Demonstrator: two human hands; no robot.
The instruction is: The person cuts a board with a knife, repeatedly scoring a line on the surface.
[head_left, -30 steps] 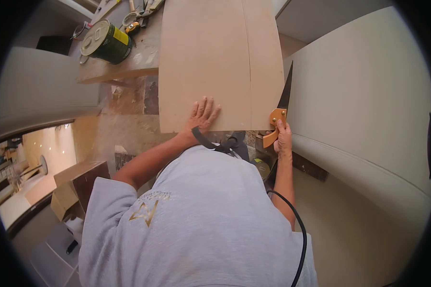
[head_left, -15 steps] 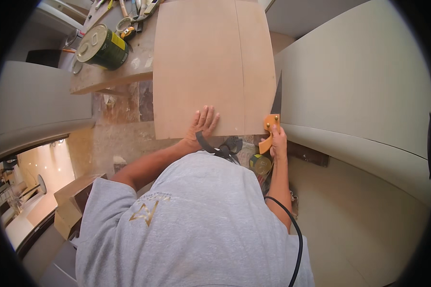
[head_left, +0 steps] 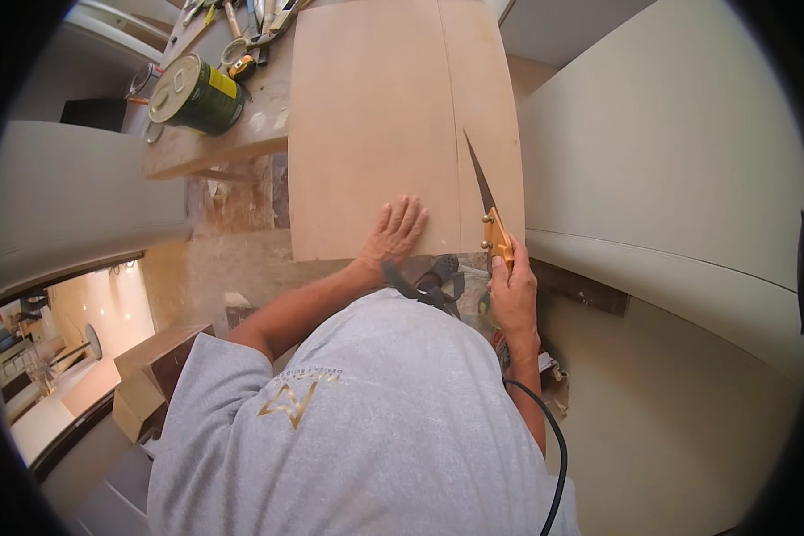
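A pale plywood board lies before me, with a thin line running lengthwise near its right side. My left hand rests flat on its near left part, fingers spread. My right hand grips the orange wooden handle of a handsaw at the board's near right corner. The saw's tapered dark blade points away from me over the strip right of that line, its tip close to the line; whether the blade touches the board I cannot tell.
A wooden bench at the upper left carries a green can, a tape measure and several hand tools. A large pale curved panel stands to the right. A wooden box is at the lower left, and my foot shows below the board.
The saw has swung left from outside the board's right edge to over the board, and its handle has turned in my right hand. My left hand stays on the board.
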